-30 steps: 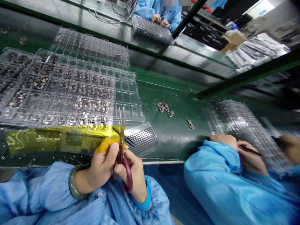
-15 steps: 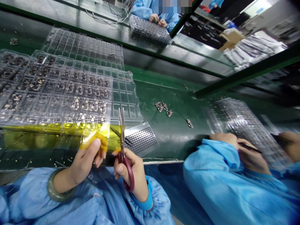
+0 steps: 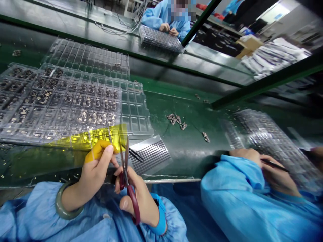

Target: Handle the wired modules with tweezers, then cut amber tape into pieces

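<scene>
Between thumb and fingers, my left hand point(image 3: 97, 171) pinches a strip of transparent yellow film point(image 3: 83, 136), which stretches out to the left in front of the trays. My right hand point(image 3: 137, 193) grips scissors with dark red handles point(image 3: 133, 201); the blades point up and stand slightly apart beside the film's right end. Behind the film lies a clear plastic tray point(image 3: 63, 97) whose pockets hold small circuit boards. Black tweezers point(image 3: 136, 154) rest on a clear sheet of small dark squares point(image 3: 153, 151), just right of the scissors.
Several small metallic parts point(image 3: 176, 120) lie on the green table point(image 3: 186, 144). Another clear tray point(image 3: 88, 55) sits farther back. At right, a co-worker's blue sleeve point(image 3: 234, 188) is close by, near a filled tray point(image 3: 272, 137). A green metal bar point(image 3: 264, 84) crosses above the table.
My right hand has moved left and down, bringing the scissors closer to my left hand, and the blades have spread wider. The film's right end now stands raised and tilted.
</scene>
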A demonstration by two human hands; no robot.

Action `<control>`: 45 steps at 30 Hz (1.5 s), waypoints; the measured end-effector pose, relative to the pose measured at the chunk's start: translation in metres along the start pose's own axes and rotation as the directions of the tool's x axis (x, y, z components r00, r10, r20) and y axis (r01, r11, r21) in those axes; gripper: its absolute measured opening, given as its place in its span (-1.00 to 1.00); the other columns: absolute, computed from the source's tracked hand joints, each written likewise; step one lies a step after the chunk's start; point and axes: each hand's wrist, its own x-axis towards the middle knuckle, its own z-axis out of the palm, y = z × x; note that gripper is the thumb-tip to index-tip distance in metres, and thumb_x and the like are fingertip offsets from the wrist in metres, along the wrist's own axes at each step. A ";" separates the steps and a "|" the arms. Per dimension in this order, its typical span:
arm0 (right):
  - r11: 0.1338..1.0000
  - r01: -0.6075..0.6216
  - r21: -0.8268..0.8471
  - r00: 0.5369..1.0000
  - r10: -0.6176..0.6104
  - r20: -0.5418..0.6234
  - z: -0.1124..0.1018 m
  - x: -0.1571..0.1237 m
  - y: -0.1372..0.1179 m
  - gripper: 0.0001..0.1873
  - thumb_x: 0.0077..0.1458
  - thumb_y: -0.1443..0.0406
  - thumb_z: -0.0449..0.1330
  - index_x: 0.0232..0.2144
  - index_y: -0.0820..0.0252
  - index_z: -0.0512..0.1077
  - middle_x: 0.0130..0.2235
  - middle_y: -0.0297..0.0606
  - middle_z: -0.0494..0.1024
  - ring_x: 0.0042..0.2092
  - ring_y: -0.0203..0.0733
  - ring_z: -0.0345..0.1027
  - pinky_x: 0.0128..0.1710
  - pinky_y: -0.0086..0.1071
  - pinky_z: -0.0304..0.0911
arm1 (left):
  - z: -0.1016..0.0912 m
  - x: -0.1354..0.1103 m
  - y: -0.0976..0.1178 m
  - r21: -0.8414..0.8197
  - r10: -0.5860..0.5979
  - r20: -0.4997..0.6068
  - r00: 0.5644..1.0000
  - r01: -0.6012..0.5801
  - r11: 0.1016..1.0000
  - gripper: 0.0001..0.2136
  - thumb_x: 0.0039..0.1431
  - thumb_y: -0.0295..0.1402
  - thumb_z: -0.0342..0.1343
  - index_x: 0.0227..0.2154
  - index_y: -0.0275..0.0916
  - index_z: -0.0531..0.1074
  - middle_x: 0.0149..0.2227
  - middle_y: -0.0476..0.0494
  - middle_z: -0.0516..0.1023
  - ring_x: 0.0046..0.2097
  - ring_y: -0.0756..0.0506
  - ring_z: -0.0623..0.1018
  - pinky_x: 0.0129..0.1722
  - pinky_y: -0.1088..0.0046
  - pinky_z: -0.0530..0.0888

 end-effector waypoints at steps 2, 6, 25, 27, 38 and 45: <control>0.999 0.007 -0.034 1.000 -0.006 0.010 0.000 0.001 0.000 -0.19 -0.17 -0.36 0.16 -0.19 0.19 0.31 -0.46 -0.34 0.42 -0.44 -0.24 0.27 -0.38 -0.37 0.20 | -0.001 0.000 -0.001 0.066 -0.014 -0.022 1.000 0.016 0.998 -0.61 0.26 -0.03 0.03 -0.47 -0.24 0.47 -0.45 -0.06 0.56 -0.37 -0.02 0.56 -0.25 0.51 0.49; 0.998 0.016 -0.066 1.000 -0.015 0.021 0.000 0.005 0.002 -0.20 -0.15 -0.35 0.15 -0.16 0.18 0.31 -0.46 -0.34 0.43 -0.44 -0.22 0.29 -0.39 -0.37 0.21 | -0.002 -0.001 0.001 0.130 -0.024 -0.023 0.999 0.026 0.991 -0.62 0.24 -0.03 0.03 -0.45 -0.23 0.52 -0.41 -0.08 0.61 -0.34 -0.05 0.59 -0.23 0.50 0.52; 0.994 -0.015 -0.106 1.000 0.018 0.023 0.001 0.009 -0.002 -0.19 -0.11 -0.34 0.14 -0.15 0.24 0.30 -0.44 -0.33 0.40 -0.44 -0.24 0.24 -0.38 -0.34 0.22 | -0.006 0.001 0.000 0.178 0.045 0.065 0.997 -0.056 0.982 -0.63 0.30 -0.17 0.01 -0.55 -0.21 0.52 -0.54 0.00 0.59 -0.42 0.03 0.60 -0.37 0.67 0.50; 0.994 -0.013 -0.107 1.000 0.015 0.019 0.001 0.008 -0.003 -0.19 -0.10 -0.34 0.14 -0.15 0.23 0.30 -0.45 -0.34 0.40 -0.44 -0.24 0.24 -0.39 -0.35 0.22 | -0.005 0.001 0.000 0.182 0.075 0.067 0.995 -0.086 0.980 -0.65 0.31 -0.20 0.00 -0.51 -0.21 0.52 -0.51 -0.01 0.60 -0.40 0.03 0.60 -0.34 0.66 0.50; 0.997 -0.029 -0.073 1.000 0.030 0.005 0.001 0.012 -0.003 -0.18 -0.13 -0.32 0.19 -0.16 0.26 0.31 -0.44 -0.29 0.41 -0.43 -0.22 0.25 -0.37 -0.32 0.23 | -0.005 0.003 0.002 0.195 0.168 0.059 0.984 -0.177 0.965 -0.70 0.33 -0.24 -0.02 -0.45 -0.24 0.48 -0.45 -0.03 0.57 -0.35 0.04 0.60 -0.26 0.64 0.48; 0.998 -0.063 0.020 0.997 0.064 -0.033 0.005 0.009 0.002 -0.23 -0.17 -0.30 0.25 -0.21 0.22 0.32 -0.54 -0.43 0.33 -0.51 -0.30 0.12 -0.47 -0.40 0.12 | -0.005 0.001 0.001 0.196 0.153 0.040 0.987 -0.158 0.968 -0.68 0.32 -0.22 -0.01 -0.46 -0.22 0.51 -0.45 -0.02 0.60 -0.35 0.02 0.60 -0.24 0.60 0.49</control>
